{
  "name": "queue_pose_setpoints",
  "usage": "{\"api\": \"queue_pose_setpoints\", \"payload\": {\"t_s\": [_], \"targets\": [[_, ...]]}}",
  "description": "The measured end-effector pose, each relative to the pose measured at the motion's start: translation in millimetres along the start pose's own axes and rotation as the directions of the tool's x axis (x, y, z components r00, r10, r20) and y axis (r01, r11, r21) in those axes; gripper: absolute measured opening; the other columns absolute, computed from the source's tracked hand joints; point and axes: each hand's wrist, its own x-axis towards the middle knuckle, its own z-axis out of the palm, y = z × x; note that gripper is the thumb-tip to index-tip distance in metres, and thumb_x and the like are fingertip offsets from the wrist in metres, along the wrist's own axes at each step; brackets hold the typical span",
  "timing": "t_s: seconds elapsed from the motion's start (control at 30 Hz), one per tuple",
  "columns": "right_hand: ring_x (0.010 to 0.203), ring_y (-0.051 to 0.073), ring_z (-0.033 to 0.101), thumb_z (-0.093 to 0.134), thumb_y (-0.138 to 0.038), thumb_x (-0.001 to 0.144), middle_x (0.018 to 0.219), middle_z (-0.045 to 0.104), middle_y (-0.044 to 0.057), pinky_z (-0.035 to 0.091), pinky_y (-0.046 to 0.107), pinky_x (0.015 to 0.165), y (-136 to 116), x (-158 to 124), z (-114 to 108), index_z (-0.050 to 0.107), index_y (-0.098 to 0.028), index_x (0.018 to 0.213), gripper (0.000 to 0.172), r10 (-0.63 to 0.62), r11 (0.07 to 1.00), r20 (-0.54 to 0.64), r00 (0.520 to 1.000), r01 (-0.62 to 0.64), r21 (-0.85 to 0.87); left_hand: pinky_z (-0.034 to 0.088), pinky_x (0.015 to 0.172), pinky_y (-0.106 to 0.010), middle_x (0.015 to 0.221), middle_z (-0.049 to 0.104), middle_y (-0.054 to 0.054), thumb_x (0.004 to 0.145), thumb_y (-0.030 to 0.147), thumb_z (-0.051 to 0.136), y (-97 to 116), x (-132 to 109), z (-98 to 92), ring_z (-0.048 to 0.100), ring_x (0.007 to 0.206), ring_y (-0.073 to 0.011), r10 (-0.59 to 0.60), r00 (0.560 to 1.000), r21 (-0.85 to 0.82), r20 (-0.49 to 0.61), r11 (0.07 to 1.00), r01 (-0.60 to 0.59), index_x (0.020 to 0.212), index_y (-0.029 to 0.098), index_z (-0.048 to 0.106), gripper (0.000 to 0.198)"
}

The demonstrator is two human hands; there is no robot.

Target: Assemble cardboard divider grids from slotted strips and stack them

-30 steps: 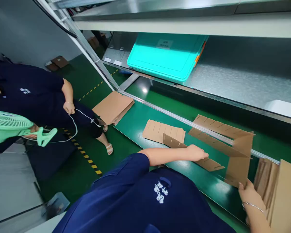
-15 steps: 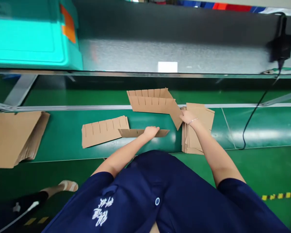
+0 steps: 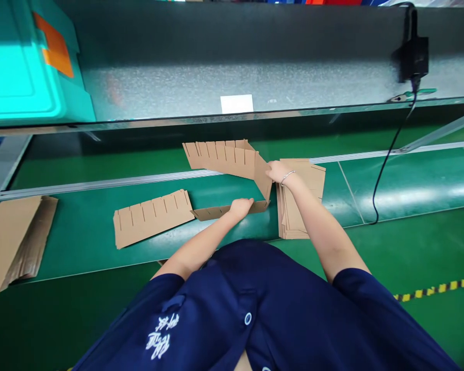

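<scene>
My left hand (image 3: pixel 242 207) is closed on a thin slotted cardboard divider strip (image 3: pixel 211 213) that stands nearly edge-on above the green work surface. With the fingers of my right hand (image 3: pixel 279 171) I pinch the end panel of a folded, slotted cardboard partition (image 3: pixel 232 161). Its notched long sides stand up toward the far side. The end panel's near edge meets the strip's right end; whether the two interlock I cannot tell. Left of my left hand lie flat slotted cardboard strips (image 3: pixel 152 217). Beneath my right wrist is a stack of cardboard sheets (image 3: pixel 299 206).
Another cardboard stack (image 3: pixel 13 242) lies at the far left. A metal shelf (image 3: pixel 158 87) runs behind, holding a turquoise bin (image 3: pixel 19 77) and a black power adapter (image 3: pixel 414 59). The adapter's cable (image 3: pixel 384 170) hangs down onto the green surface (image 3: pixel 81 221) at the right.
The view has shifted to the right. The partition's end panel and the strip's right end have come together, where a small gap showed before. Both hands keep their hold.
</scene>
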Motion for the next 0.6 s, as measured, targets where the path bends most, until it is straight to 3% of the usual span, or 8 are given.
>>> {"api": "queue_pose_setpoints", "payload": {"t_s": [0.17,0.6], "targets": [[0.099,0.022,0.06,0.046,-0.022,0.084,0.107,0.064,0.016,0.044,0.028,0.083,-2.7,-6.8,-0.2,0.059,-0.008,0.106,0.029,0.014,1.0,-0.008,1.0,-0.014,-0.013,0.043,0.067,-0.027,0.09,0.064,-0.009,0.091,0.023,0.036,3.1,1.6,5.0,0.06,0.086,-0.0193,0.002,1.0,0.001,-0.031,1.0,-0.002,0.105,0.018,0.053,0.023],[0.088,0.018,0.062,0.046,-0.021,0.082,0.103,0.066,0.011,0.044,0.022,0.072,34.9,-14.2,14.0,0.056,-0.011,0.114,0.035,0.091,0.987,-0.049,0.995,-0.084,0.137,0.042,0.064,-0.026,0.087,0.063,-0.008,0.092,0.025,0.035,-5.0,0.0,18.9,0.06,0.08,-0.0187,0.046,0.997,-0.019,-0.056,0.999,-0.047,0.104,0.018,0.053,0.022]]}}
